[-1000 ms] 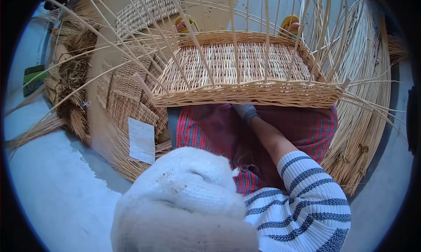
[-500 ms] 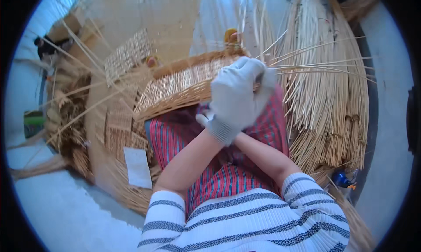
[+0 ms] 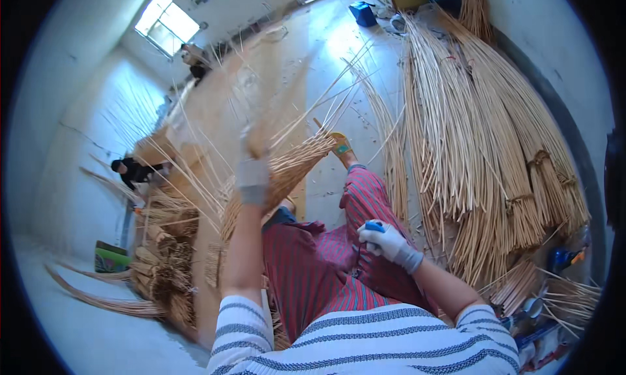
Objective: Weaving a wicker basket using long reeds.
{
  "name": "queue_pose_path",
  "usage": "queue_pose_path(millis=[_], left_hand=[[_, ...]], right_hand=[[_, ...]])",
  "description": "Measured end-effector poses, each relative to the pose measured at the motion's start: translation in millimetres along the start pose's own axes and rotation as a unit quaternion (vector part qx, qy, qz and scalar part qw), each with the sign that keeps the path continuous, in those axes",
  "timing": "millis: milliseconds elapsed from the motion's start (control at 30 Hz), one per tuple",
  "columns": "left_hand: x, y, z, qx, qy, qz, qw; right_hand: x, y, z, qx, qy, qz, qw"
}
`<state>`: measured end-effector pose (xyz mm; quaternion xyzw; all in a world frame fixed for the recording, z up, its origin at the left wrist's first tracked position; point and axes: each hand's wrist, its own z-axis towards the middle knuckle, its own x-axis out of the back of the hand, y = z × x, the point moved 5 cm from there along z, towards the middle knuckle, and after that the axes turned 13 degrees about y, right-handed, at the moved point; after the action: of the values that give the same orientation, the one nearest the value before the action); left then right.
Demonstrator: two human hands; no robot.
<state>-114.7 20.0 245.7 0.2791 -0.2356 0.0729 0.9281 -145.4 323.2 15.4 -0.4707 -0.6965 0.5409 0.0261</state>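
Observation:
My left hand [image 3: 253, 174], in a pale knit glove, is raised in front of me at a woven wicker panel [image 3: 290, 173]. Its fingers are smeared by motion, so whether they grip the weave does not show. The tilted panel is above and left of my knees, with long loose rods fanning out from its edges. My right hand [image 3: 390, 243], gloved too, is over my right thigh, closed round a hand tool with a blue handle [image 3: 374, 226]. Most of that tool is hidden by the fingers and by the dark cloth behind.
Long bundles of pale wicker rods [image 3: 456, 127] lie along the right. Stacked woven pieces and tied bundles [image 3: 166, 257] are at the left, beside a green object [image 3: 112, 256]. Two people [image 3: 134, 169] sit farther off. A blue container [image 3: 362, 14] stands on the floor ahead.
My hands, together over the panel's right end before, are now apart. The panel has turned and tilted to the left. The right hand has come back to my thigh, and the view has lifted.

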Motion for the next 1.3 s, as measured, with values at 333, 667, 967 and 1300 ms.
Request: queue_pose_path(millis=[333,667,967,1300], left_hand=[[217.7,86.5,-35.2,0.001,0.14,-0.124,0.982],[250.3,95.8,-96.2,0.037,0.145,-0.127,0.98],[209.1,139.6,-143.5,-0.184,0.089,-0.166,0.965],[128.0,115.5,-80.5,-0.228,-0.057,-0.229,0.945]], right_hand=[[-108.7,-221.7,37.8,0.533,0.162,-0.371,0.743],[-222.1,-267.7,110.4,0.667,0.002,-0.472,0.576],[-43.3,-253.3,59.1,0.574,0.101,-0.458,0.671],[95.4,-235.7,31.0,0.676,0.258,-0.416,0.55]])
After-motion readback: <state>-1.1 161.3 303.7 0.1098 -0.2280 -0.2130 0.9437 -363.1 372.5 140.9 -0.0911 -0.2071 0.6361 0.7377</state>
